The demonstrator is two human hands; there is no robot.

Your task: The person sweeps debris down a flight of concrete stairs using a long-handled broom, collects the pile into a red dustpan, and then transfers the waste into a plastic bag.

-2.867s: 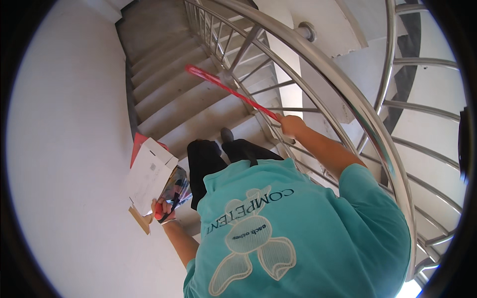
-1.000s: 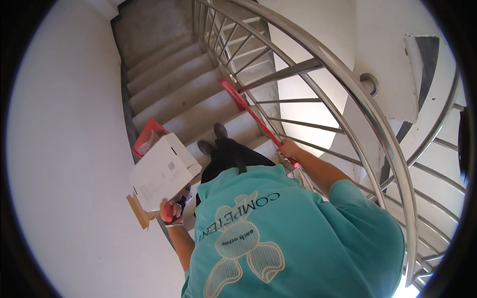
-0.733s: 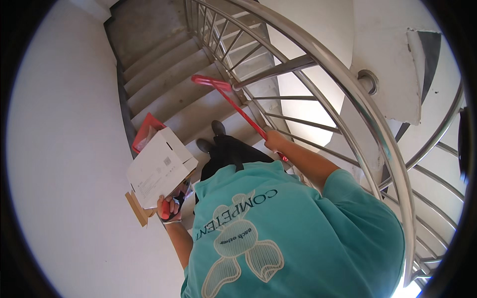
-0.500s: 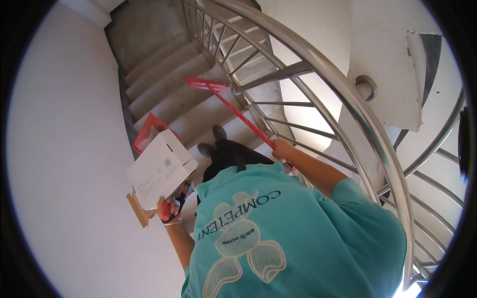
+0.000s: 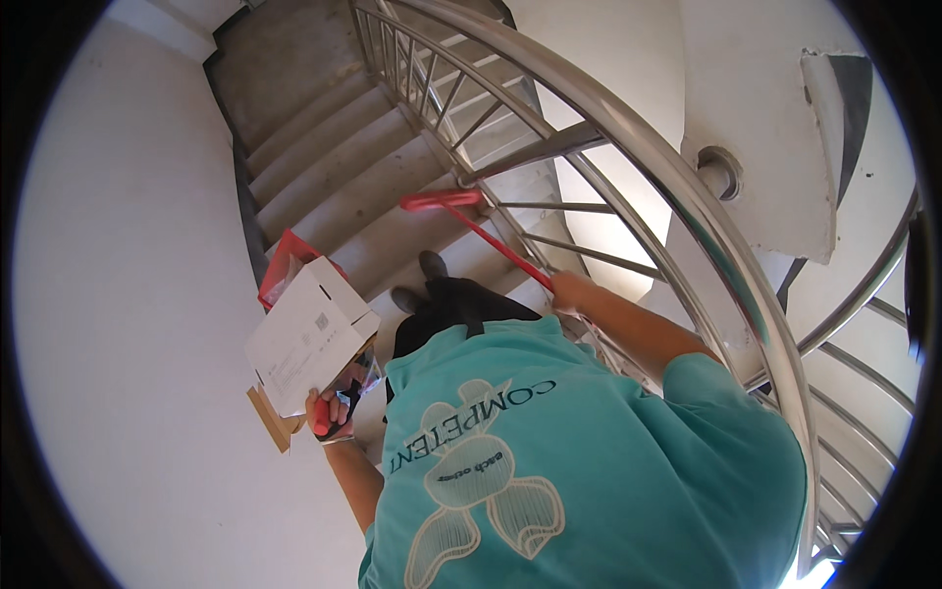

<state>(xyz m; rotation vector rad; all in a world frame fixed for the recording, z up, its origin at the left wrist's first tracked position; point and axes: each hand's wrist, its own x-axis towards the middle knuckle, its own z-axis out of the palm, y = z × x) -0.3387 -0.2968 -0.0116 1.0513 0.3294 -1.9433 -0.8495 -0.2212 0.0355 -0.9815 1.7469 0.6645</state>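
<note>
The right hand (image 5: 577, 294) is gripping a red broom (image 5: 496, 242), its head (image 5: 442, 200) showing over the stairs (image 5: 368, 216) near their railing-side edge. The left hand (image 5: 335, 413) is clasping a red grip (image 5: 322, 416), while a white box (image 5: 312, 332) is covering part of a red container (image 5: 282, 259) near the wall-side edge.

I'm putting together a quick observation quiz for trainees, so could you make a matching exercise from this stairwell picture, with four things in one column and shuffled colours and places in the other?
Column one
1. Broom
2. Cardboard box
3. Handrail
4. T-shirt

Column two
A. Shiny metal, curving along the right of the stairs
B. Teal, worn by the person
C. Red, gripped in the right hand
D. White, next to the left hand

Right pairs: 1-C, 2-D, 3-A, 4-B
</note>
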